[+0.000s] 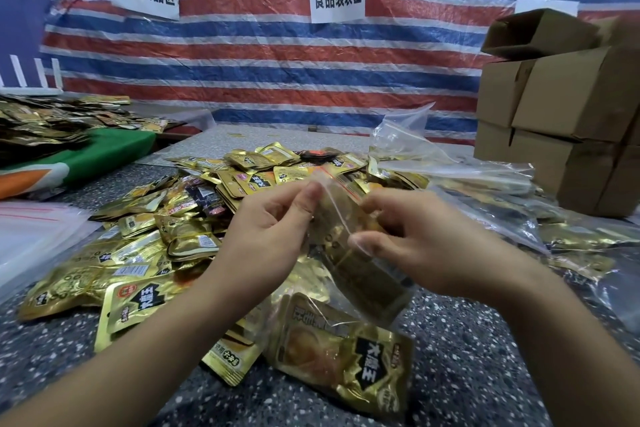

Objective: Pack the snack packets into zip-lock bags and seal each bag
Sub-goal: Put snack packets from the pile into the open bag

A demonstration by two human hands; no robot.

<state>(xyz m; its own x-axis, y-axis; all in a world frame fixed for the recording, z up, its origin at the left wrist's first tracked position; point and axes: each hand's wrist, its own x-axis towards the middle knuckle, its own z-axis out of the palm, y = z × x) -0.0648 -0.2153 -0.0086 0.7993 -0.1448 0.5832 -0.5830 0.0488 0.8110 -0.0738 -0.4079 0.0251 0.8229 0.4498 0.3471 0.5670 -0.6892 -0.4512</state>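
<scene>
Gold snack packets (194,215) are lying heaped on the speckled table (467,357), cardboard boxes (561,104) standing at the right. Above the heap, the left hand (273,222) and right hand (412,236) are each pinching the top edge of a packet-filled zip-lock bag (360,253).

1. Your left hand (273,218) and right hand (412,236) together hold a clear plastic zip-lock bag with a red seal strip (349,246) above the speckled grey table (467,350); each hand pinches its upper edge.
2. Gold foil packets show through the bag's wall.
3. A loose heap of gold foil snack packets (194,218) spreads left and far of your hands.
4. One large gold packet with black lettering (343,357) lies near you, under the bag.
5. Stacked brown cardboard boxes (561,114) stand far right.
6. Flat clear empty bags (31,236) lie at the left.
</scene>
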